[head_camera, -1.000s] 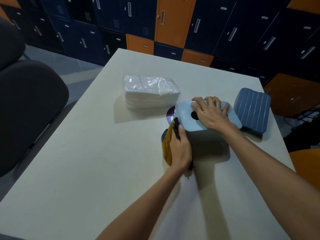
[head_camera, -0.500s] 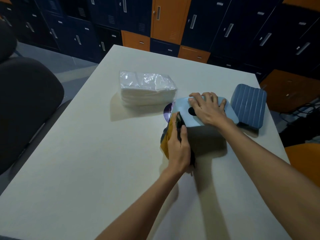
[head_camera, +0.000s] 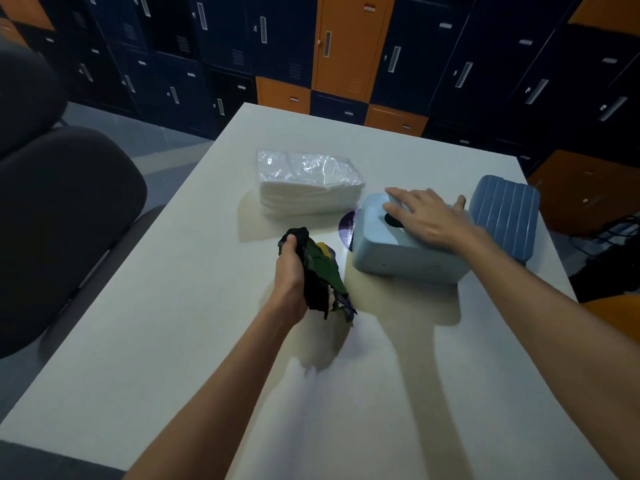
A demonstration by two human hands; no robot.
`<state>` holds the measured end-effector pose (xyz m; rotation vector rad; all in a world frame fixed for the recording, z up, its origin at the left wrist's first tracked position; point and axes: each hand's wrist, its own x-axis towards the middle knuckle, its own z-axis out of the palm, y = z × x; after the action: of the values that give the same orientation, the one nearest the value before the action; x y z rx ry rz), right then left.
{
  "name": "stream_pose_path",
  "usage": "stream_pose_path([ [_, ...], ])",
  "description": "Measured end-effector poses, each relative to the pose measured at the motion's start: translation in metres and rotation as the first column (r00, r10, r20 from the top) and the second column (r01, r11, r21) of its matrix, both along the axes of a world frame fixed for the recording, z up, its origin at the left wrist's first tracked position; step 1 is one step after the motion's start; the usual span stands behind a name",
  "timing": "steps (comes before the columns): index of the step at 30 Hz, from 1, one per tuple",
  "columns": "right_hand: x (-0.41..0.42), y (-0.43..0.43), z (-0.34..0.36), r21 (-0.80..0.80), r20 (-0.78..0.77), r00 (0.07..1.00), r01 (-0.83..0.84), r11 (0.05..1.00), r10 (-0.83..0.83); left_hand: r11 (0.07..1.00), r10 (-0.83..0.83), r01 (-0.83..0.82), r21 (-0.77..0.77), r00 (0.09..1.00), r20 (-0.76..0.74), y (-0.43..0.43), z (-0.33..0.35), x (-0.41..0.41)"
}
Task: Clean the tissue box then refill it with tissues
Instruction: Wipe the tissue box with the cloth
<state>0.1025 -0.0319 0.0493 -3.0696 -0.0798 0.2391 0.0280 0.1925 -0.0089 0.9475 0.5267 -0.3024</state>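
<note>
Gripped a bunched cloth (head_camera: 320, 271) of dark, green and yellow patches in the left hand (head_camera: 291, 275), fingers curled tight round it, with the loose end hanging below the fist. Held it above the table (head_camera: 166, 341), just left of the tissue box (head_camera: 401, 256) and apart from it. Rested the right hand (head_camera: 426, 216) flat on top of that box, fingers straight and a little spread, partly over the round dark hole in the top; grasped nothing with it. Found the light blue tissue box standing on the white table, right of the middle, with a purple disc (head_camera: 347, 225) showing from under its left end. Saw the pack of tissues (head_camera: 308, 183) in clear wrap just behind and left of the box; could not tell whether touching. Noted a darker blue ribbed cover (head_camera: 505, 207) just right of the box. Made out a dark chair (head_camera: 59, 220) left of the table and blue and orange lockers (head_camera: 346, 39) beyond.
</note>
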Motion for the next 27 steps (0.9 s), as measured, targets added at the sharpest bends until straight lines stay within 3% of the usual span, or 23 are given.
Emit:
stream_pose_path([
  [5, -0.004, 0.014, -0.006, -0.15, 0.105, 0.99, 0.113, 0.982, -0.098, 0.999, 0.02, -0.018, 0.047, 0.999, -0.03, -0.002, 0.001, 0.0],
  [9, 0.005, 0.024, -0.004, -0.211, 0.12, 0.971, 0.229, 0.95, -0.208, 0.967, -0.014, 0.015, 0.256, 1.0, -0.007, -0.006, 0.005, -0.002],
  [11, 0.008, 0.02, -0.002, -0.175, 0.132, 0.969, 0.228, 0.958, -0.207, 0.949, -0.029, 0.022, 0.314, 0.999, 0.018, -0.01, 0.007, -0.001],
  [15, 0.004, 0.007, -0.006, -0.077, 0.093, 0.996, 0.0, 0.997, 0.007, 0.915, -0.115, 0.109, 0.389, 0.993, -0.009, -0.026, 0.009, 0.0],
  [21, 0.001, 0.017, -0.018, 0.12, 0.094, 0.984, 0.142, 0.983, -0.154, 0.794, -0.205, 0.16, 0.587, 0.979, 0.01, -0.071, 0.009, 0.017],
  [27, 0.002, 0.022, -0.023, 0.144, 0.115, 0.952, 0.266, 0.953, -0.283, 0.916, 0.015, 0.008, 0.402, 0.998, -0.054, -0.098, 0.007, 0.035],
])
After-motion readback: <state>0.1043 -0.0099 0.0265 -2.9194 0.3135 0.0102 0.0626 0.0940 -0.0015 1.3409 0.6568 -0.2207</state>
